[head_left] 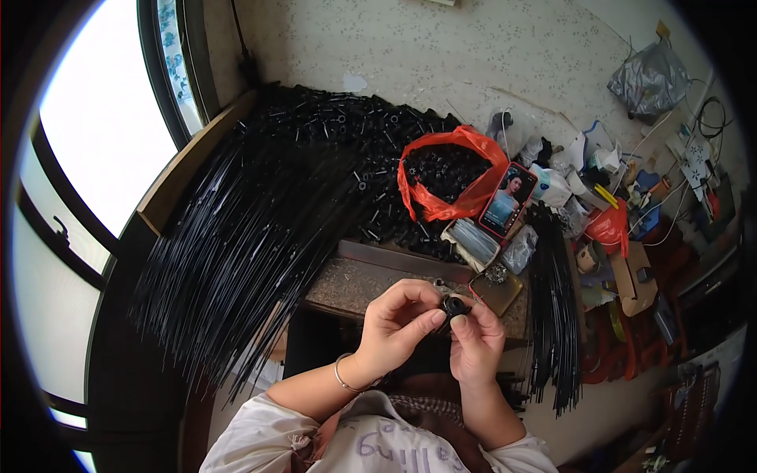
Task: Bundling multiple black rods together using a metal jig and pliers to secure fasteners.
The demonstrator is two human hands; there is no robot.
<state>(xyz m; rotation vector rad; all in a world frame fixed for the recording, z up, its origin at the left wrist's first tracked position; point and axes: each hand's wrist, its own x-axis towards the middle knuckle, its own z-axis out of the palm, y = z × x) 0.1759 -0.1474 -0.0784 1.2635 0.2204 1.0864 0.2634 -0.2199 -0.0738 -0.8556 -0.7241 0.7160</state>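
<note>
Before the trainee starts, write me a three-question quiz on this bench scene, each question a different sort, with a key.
1. Multiple choice. What colour is the open plastic bag that holds small black pieces?
A) blue
B) red
C) white

2. True or false. In the picture, the phone is to the right of that bag's opening.

3. Short answer. What do the left hand and the right hand hold between them?

Key: 1. B. 2. True. 3. A small black part with a round opening.
</note>
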